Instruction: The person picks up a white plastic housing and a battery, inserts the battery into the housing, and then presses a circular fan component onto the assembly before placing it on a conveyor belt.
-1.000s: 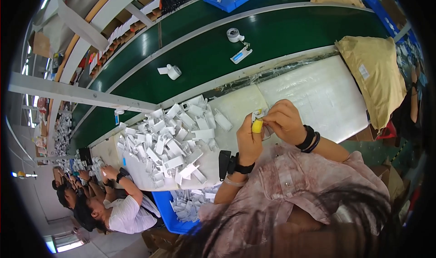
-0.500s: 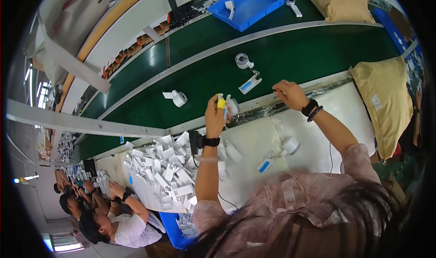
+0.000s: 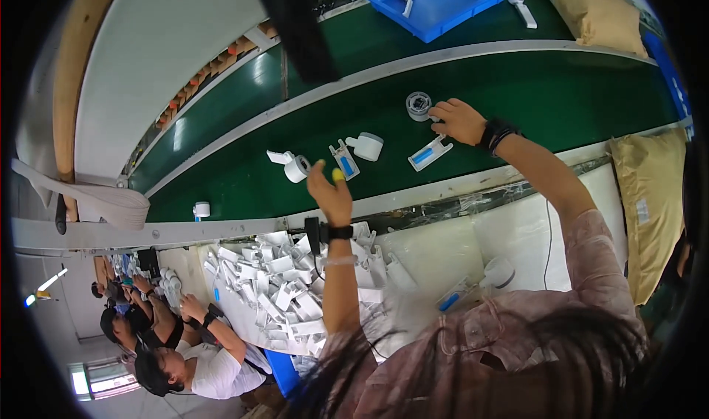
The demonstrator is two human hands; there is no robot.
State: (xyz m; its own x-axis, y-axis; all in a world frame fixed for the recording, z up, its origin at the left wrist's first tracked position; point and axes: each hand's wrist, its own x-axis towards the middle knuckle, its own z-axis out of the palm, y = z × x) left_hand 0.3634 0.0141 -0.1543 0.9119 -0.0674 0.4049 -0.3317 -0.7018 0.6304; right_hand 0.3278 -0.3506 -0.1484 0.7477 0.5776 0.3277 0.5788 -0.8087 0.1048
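Note:
Over the green conveyor belt (image 3: 244, 175), my left hand (image 3: 331, 194) is open, with fingers apart and a yellow cover on one fingertip. Just beyond it lies an opened white device, its round head (image 3: 367, 146) joined to a handle shell (image 3: 344, 160) with a blue cylinder inside. My right hand (image 3: 461, 121) curls its fingers at the neck of another opened device, between its ring-shaped head (image 3: 419, 106) and its handle shell (image 3: 430, 154), also with a blue cylinder. The fingers partly hide the neck. Left of my left hand sits a white round-headed piece (image 3: 297, 169).
A heap of white plastic shells (image 3: 288, 286) covers the bench beside my left forearm. Another opened device (image 3: 498, 273) lies near my body. A blue tray (image 3: 443, 20) stands beyond the belt, and a brown paper sack (image 3: 650, 212) at right. Co-workers (image 3: 199, 367) sit at lower left.
My left hand has let go of the opened device, which now lies on the belt. My right hand has moved forward onto the device with the ring-shaped head. The view has shifted.

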